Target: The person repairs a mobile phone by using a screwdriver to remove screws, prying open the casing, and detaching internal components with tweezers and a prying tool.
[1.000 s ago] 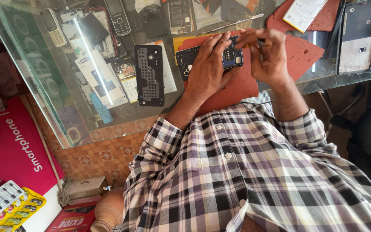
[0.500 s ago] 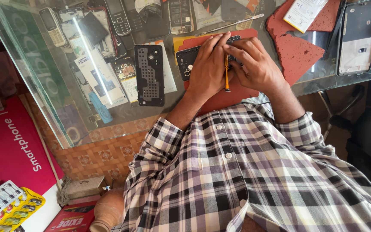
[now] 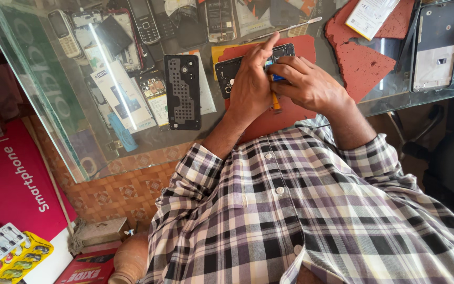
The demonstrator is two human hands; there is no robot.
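Two hands work a small tool into an opened phone on a red mat

Left of the grip lies a black perforated phone panel [image 3: 183, 92]; the left hand [image 3: 250, 87] presses on the dark phone [image 3: 232, 71], the right hand [image 3: 311, 87] is closed on a yellow-handled tool [image 3: 276, 100], which could slip and scratch the board; right of them, a white rectangular label [image 3: 369, 16] rests on a red pad

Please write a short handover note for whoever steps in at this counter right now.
Left hand: pressing down on the opened black phone, which lies on the red mat on the glass counter.
Right hand: gripping a yellow-handled tool at the phone.
Done: the black perforated back panel is off, lying left of the phone.
Left: work inside the phone is unfinished; panel not refitted.
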